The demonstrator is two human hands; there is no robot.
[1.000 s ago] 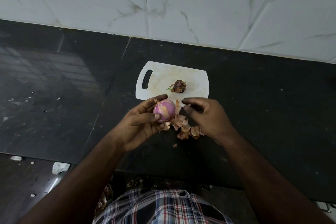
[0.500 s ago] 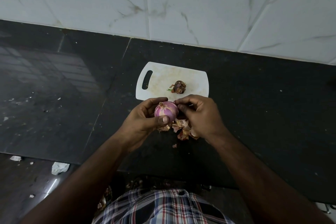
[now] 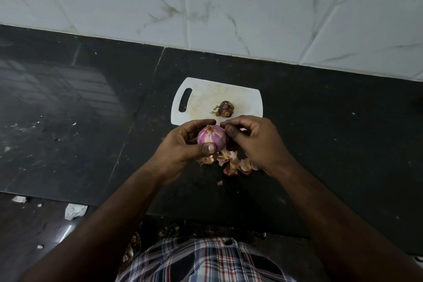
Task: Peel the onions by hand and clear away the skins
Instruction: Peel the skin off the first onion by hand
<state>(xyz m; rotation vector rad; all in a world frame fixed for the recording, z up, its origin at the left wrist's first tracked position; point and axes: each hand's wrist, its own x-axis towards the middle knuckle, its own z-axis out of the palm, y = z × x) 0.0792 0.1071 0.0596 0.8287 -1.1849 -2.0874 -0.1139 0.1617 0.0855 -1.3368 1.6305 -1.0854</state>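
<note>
Onion [image 3: 211, 137] sits between left hand [image 3: 183, 146] and right hand [image 3: 254, 142]; skins [image 3: 231, 161] lie beneath them, board [image 3: 242, 96] just beyond, second onion [image 3: 225, 109] on it.

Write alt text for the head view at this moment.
A left hand grips a partly peeled purple onion while the right hand pinches skin at its top, above loose skins on a black counter. Behind, a white cutting board holds a second, darker onion.

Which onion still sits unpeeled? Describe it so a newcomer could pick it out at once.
Find the white cutting board on the black counter, below the tiled wall. The dark brown onion lies alone on it. Unlike the pink onion held in the left hand, it wears dry skin.
</note>
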